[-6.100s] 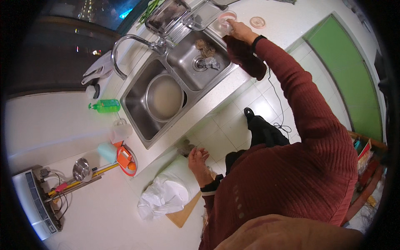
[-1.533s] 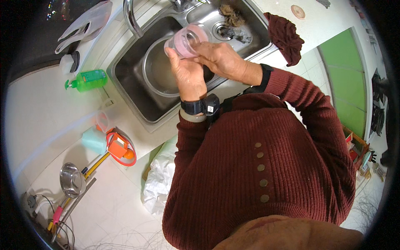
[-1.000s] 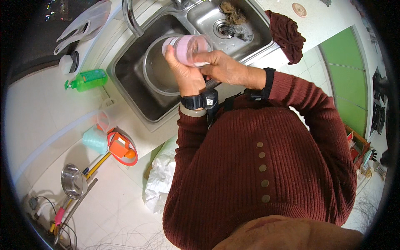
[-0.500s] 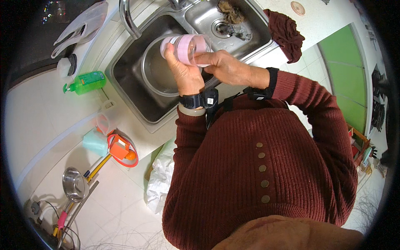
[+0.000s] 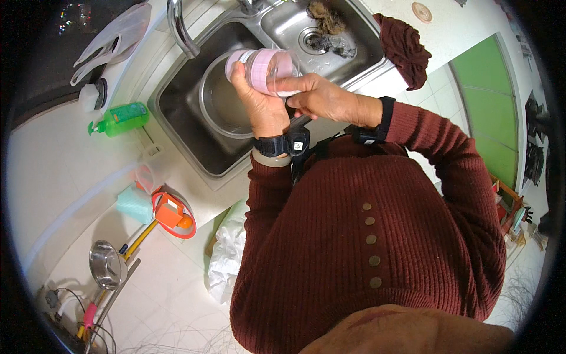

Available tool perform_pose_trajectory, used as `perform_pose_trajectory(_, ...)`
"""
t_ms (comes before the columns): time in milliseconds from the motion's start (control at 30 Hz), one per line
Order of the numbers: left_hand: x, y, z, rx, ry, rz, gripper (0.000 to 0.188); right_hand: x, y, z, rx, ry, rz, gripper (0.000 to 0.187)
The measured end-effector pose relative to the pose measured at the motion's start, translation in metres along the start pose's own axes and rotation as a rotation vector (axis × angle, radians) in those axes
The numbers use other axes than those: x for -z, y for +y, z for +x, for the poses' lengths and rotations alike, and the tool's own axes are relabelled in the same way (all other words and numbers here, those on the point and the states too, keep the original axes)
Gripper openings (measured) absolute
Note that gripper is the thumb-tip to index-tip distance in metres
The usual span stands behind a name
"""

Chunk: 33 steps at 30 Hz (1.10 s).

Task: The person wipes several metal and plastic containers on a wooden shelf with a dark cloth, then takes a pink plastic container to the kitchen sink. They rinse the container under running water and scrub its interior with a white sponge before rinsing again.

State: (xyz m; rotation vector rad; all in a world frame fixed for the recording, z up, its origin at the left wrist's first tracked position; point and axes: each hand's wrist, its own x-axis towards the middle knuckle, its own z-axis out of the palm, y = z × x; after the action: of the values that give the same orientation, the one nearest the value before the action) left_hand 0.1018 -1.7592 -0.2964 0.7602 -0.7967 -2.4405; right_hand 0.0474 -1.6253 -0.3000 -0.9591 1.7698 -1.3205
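Observation:
A clear plastic jar with a pink band (image 5: pixel 266 69) is tilted on its side above the sink, its mouth toward the right. My left hand (image 5: pixel 265 112) is wrapped round it from below, thumb up along its near side. My right hand (image 5: pixel 331 101) is at the mouth, with fingers reaching inside and the thumb curled below, gripping the rim. Something whitish shows by those fingertips, too small to name. Under the jar, a round steel basin (image 5: pixel 206 112) of cloudy water stands in the left bowl of the steel sink (image 5: pixel 187 118).
The faucet (image 5: pixel 181 32) arches over the sink's left side. Brown scrubbing pads (image 5: pixel 327 20) lie by the right drain. A maroon cloth (image 5: pixel 404 50) hangs over the counter edge. A green soap bottle (image 5: pixel 125 119), a light blue sponge block (image 5: pixel 134 203) and an orange box (image 5: pixel 169 212) are at left.
My right hand has shifted slightly at the jar's mouth, its fingers turned a little. The jar and my left hand stay nearly in place.

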Motion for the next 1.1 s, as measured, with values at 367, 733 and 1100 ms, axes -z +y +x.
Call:
perform_pose_trajectory(367,-0.008,-0.003,0.004,-0.021,0.071,0.039,0.051,0.026,0.007,0.005,0.477,0.196,-0.999,0.036)
perform_pose_trajectory(733,0.0,-0.009,0.005,0.093,0.171,0.034,0.048,0.059,0.009,0.002,0.614,0.043,-1.543,0.025)
perform_pose_trajectory(1100,-0.007,-0.001,0.007,0.104,0.026,-0.032,0.049,0.01,-0.003,-0.001,-0.017,0.0,-0.045,0.055)
